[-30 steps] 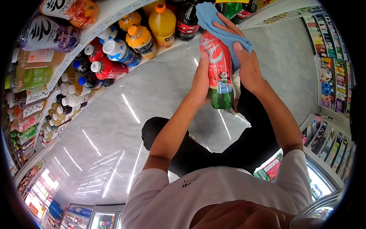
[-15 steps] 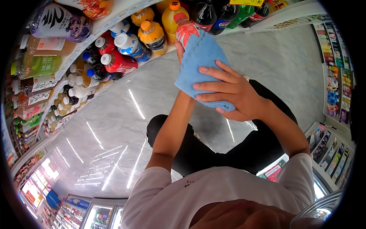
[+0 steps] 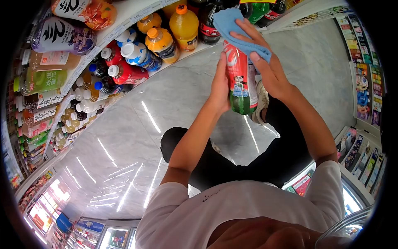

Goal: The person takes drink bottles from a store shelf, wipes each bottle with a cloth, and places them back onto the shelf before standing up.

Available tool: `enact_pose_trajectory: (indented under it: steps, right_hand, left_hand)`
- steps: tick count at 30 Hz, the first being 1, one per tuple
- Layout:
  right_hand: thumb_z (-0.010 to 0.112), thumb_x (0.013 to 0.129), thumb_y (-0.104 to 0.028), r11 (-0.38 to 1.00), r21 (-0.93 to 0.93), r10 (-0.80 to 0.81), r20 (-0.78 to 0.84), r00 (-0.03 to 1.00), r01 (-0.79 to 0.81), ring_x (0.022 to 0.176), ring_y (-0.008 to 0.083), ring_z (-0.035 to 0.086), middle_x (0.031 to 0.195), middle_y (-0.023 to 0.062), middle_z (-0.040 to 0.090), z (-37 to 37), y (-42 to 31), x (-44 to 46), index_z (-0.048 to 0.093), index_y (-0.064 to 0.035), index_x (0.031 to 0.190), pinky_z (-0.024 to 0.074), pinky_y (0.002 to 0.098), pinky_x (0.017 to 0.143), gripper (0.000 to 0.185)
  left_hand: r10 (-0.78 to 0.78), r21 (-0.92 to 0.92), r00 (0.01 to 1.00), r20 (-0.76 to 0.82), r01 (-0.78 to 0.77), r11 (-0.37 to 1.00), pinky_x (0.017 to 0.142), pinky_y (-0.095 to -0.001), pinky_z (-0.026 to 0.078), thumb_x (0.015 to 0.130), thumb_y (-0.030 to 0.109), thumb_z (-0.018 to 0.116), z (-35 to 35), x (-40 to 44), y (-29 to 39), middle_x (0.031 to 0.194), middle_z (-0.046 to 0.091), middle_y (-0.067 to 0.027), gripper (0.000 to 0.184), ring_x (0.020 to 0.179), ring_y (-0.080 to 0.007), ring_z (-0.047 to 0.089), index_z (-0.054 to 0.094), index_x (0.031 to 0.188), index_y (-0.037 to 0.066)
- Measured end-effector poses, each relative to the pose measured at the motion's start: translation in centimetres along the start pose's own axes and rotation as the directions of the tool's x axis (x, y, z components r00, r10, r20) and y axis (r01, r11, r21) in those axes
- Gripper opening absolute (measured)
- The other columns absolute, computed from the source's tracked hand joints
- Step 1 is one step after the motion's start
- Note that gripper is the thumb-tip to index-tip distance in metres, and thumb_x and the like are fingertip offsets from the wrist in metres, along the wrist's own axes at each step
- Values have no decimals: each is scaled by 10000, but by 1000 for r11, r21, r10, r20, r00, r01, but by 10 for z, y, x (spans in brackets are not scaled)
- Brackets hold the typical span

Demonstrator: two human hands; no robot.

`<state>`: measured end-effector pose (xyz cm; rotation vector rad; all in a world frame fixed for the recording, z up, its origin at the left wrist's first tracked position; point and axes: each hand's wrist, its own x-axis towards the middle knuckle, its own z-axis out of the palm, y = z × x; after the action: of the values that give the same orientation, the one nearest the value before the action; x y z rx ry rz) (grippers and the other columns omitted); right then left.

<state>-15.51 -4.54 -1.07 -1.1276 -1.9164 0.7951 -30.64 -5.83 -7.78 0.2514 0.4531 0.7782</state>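
Note:
In the head view, my left hand (image 3: pixel 221 85) is closed round the side of a drink bottle (image 3: pixel 240 79) with a red label, a panda picture and a green base. The bottle is held upright above the floor. My right hand (image 3: pixel 267 66) is closed on a blue cloth (image 3: pixel 240 31), which is draped over the bottle's top and hides its cap. The right thumb lies against the cloth's lower edge, near the bottle's right side.
Several drink bottles line the shelf (image 3: pixel 178 62) in front, among them an orange juice bottle (image 3: pixel 184 31) and a cola bottle (image 3: pixel 210 27). More bottles fill the shelves at left. Packaged goods hang at right (image 3: pixel 362 93). My bent legs (image 3: pixel 265 162) are below.
The cloth has moved up and to the right, off the bottle's body to its top. The bottle's red label and green base now show, and my left hand has come into view.

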Motion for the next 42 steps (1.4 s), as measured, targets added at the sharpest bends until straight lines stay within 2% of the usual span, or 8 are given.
enact_pose_trajectory:
  steps: [6, 12, 18, 24, 26, 32, 37, 42]
  right_hand:
    - [461, 980, -199, 997, -67, -35, 115, 993, 43, 1511, 313, 188, 1571, 71, 376, 6, -10, -1, 599, -87, 1366, 176, 471, 1209, 425]
    - [541, 921, -162, 990, -115, -52, 215, 975, 78, 1497, 321, 225, 1550, 58, 410, 10, -17, -3, 629, -153, 1342, 203, 503, 1204, 430]
    - [588, 869, -164, 958, -194, -116, 419, 900, 213, 1458, 324, 309, 1498, 49, 468, 19, -36, -8, 651, -181, 1277, 223, 545, 1196, 413]
    - [652, 804, -172, 940, -132, -183, 580, 794, 313, 1419, 306, 382, 1427, 27, 533, 24, -52, -16, 638, -181, 1253, 249, 538, 1192, 449]
    - [650, 804, -163, 933, -167, -180, 547, 817, 318, 1421, 305, 378, 1446, 32, 514, 28, -49, -18, 637, -172, 1256, 257, 533, 1189, 452]
    - [590, 879, -183, 932, -306, -111, 277, 954, 197, 1454, 340, 311, 1534, 93, 405, 20, -36, -7, 573, -147, 1373, 238, 499, 1194, 495]
    - [418, 1025, -224, 999, -34, -20, -1, 1000, 20, 1482, 303, 263, 1587, 95, 328, 16, -13, 0, 509, -25, 1421, 194, 416, 1197, 452]
    - [371, 1041, -262, 948, 260, 184, 25, 983, -184, 1492, 298, 237, 1590, 92, 324, 16, -17, 3, 530, -31, 1406, 191, 418, 1199, 460]
  left_hand:
    - [110, -121, 988, -109, -123, 985, 831, -375, 572, 1027, 597, 273, 4, -3, 5, 1182, 642, -95, 640, 1018, -220, 667, 483, 1351, 87]
    - [131, -19, 986, -105, -134, 991, 972, -373, 515, 1017, 617, 292, -5, -10, 6, 1321, 580, -81, 653, 1158, -205, 610, 443, 1421, 127]
    - [209, -291, 977, -37, -211, 933, 1089, -485, 421, 977, 661, 366, -25, -4, 20, 1477, 440, -127, 741, 1301, -319, 495, 373, 1492, 129]
    - [191, -519, 982, 11, -158, 840, 971, -423, 490, 893, 763, 424, -45, 2, 23, 1218, 609, -108, 770, 1076, -280, 602, 547, 1314, 130]
    - [157, -570, 982, 103, -71, 819, 976, -414, 488, 903, 760, 406, -51, 7, 25, 1278, 589, -107, 783, 1094, -270, 597, 527, 1352, 129]
    - [224, 67, 959, -172, -215, 974, 1027, -394, 475, 975, 696, 322, -16, -12, 17, 1438, 487, -99, 784, 1230, -247, 554, 342, 1505, 119]
    - [61, 119, 997, -38, -56, 991, 850, -391, 571, 975, 698, 290, -11, -7, 12, 1165, 641, -105, 743, 1012, -226, 663, 474, 1367, 93]
    - [93, 139, 994, -62, -84, 987, 807, -375, 582, 973, 700, 300, -14, -2, 8, 1114, 646, -112, 739, 962, -214, 670, 488, 1341, 87]
